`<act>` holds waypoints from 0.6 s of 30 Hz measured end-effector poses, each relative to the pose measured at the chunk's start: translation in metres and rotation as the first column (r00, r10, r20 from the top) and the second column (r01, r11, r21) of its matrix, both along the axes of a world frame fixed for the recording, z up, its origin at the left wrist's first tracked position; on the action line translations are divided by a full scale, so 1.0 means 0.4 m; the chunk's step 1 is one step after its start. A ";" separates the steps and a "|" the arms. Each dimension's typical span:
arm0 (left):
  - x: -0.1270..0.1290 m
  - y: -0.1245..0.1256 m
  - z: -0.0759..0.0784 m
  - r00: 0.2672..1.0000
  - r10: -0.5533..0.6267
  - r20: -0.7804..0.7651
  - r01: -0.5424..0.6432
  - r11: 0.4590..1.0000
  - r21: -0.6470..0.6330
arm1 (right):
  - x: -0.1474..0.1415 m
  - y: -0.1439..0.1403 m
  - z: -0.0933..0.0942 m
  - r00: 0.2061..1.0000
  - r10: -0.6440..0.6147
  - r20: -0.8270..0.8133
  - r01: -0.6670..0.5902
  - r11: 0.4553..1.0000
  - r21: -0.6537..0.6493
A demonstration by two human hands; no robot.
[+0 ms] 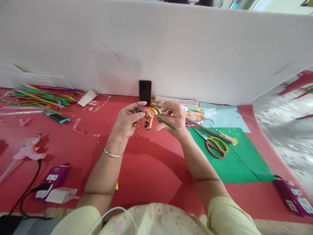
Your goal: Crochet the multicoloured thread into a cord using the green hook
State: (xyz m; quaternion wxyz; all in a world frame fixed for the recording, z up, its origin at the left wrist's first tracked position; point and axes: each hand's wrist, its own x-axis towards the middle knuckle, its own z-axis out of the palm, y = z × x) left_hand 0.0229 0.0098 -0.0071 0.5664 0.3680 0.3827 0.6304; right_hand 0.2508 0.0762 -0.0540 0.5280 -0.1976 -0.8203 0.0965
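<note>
Over the middle of the table, my left hand point(128, 119) pinches a thin dark-blue pipe cleaner point(140, 106) between thumb and fingers. My right hand point(172, 117) is closed on a green pipe cleaner point(167, 123), its thumb tip pointing left. Between the two hands hangs a small craft piece point(148, 122) with orange, dark and bluish parts; its exact shape is too small and blurred to make out. A dark phone point(145, 92) stands upright just behind it.
Left lie a bundle of coloured pipe cleaners point(46, 98), a cutter point(57, 118), a pink glue gun point(30, 148) and a purple power strip point(55, 178). Right, scissors point(215, 147) rest on a green sheet point(246, 156), near another purple power strip point(292, 197). A white board point(195, 55) stands behind.
</note>
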 end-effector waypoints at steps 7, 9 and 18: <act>-0.001 0.002 0.000 1.000 0.014 -0.005 -0.014 1.000 -0.001 | 0.006 -0.001 0.014 0.999 0.008 0.039 -0.008 1.000 -0.005; -0.002 0.003 0.003 1.000 0.013 -0.011 -0.013 1.000 -0.002 | 0.010 -0.003 0.019 0.999 0.018 0.050 -0.019 1.000 0.011; -0.025 -0.006 0.012 0.996 -0.053 -0.076 0.052 0.999 -0.012 | 0.031 -0.032 0.084 0.981 0.056 0.185 -0.063 0.998 0.031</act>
